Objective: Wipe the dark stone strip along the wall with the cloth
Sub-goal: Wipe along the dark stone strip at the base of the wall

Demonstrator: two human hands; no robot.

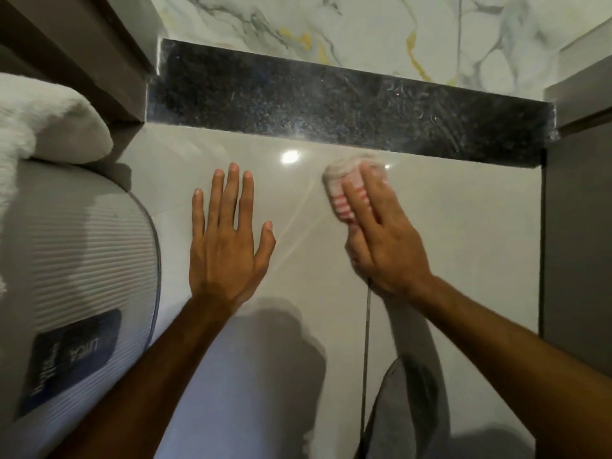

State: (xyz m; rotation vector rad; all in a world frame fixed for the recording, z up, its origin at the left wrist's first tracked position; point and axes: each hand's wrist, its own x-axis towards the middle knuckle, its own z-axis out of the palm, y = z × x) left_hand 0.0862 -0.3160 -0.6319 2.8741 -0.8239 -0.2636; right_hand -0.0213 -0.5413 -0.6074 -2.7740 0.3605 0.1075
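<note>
A dark speckled stone strip [331, 107] runs across the foot of the marbled wall [364, 34], with pale smear marks on its right half. My right hand [381, 236] presses a red-and-white striped cloth [344, 187] flat onto the glossy pale floor tile [447, 226]. The cloth's far edge is blurred and lies just below the strip's near edge. My left hand [228, 236] rests flat on the tile with fingers spread, holding nothing, well short of the strip.
A grey ribbed mattress corner [82, 246] with a dark label and a white fluffy towel [43, 124] crowd the left. Brown furniture panels stand at the left [82, 51] and right [576, 226]. My grey-clad knee [404, 412] is at the bottom.
</note>
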